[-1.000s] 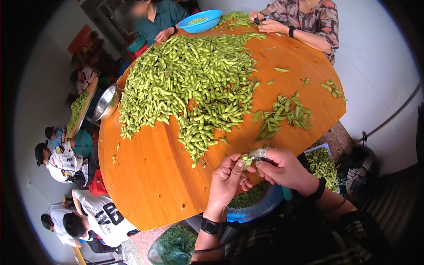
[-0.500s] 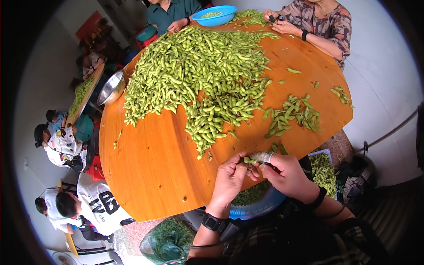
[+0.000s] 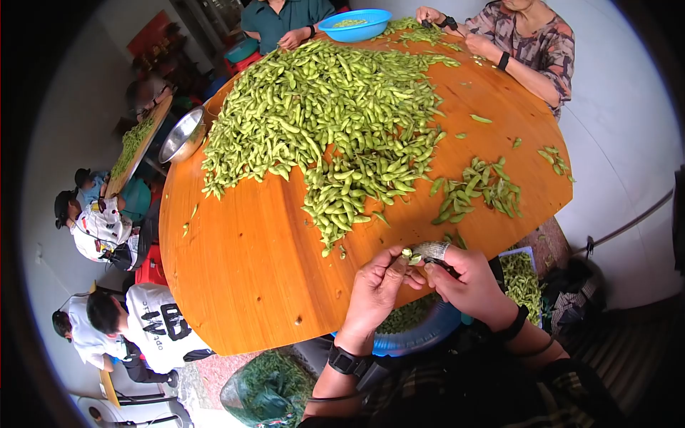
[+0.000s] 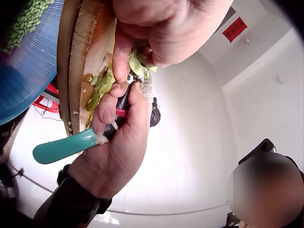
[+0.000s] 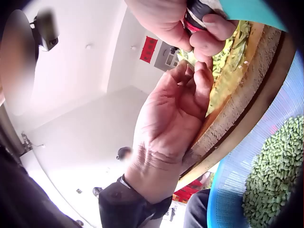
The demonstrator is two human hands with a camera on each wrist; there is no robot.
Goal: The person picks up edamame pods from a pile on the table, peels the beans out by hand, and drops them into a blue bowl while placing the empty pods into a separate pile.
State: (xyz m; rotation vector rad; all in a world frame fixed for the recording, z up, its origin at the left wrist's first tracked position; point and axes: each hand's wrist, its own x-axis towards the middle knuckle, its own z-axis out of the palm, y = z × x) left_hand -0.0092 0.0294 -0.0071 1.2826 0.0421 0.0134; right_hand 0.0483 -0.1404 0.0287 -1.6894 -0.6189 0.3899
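Note:
My left hand (image 3: 376,289) pinches a green soybean pod (image 4: 137,65) between thumb and fingers, above the table's near edge. Close against it, my right hand (image 3: 467,285) grips a tool with a teal handle (image 4: 64,148); its shaft is wrapped in black and red tape. The tool's working end is hidden by the fingers at the pod. A grey knitted cover (image 3: 432,250) sits on my right index finger. Below both hands stands a blue basin (image 5: 216,199) with shelled green beans (image 5: 275,173) in it.
A large heap of soybean pods (image 3: 321,121) covers the far part of the round wooden table (image 3: 235,285). A smaller pile (image 3: 478,189) lies at right. A steel bowl (image 3: 183,134) and a blue bowl (image 3: 355,26) stand around the edge. Two people sit opposite.
My hands stay together at the pod, which shows paler between the fingertips. The head view has shifted slightly. Opposite on the right, the person's hands have moved apart, one toward the pods.

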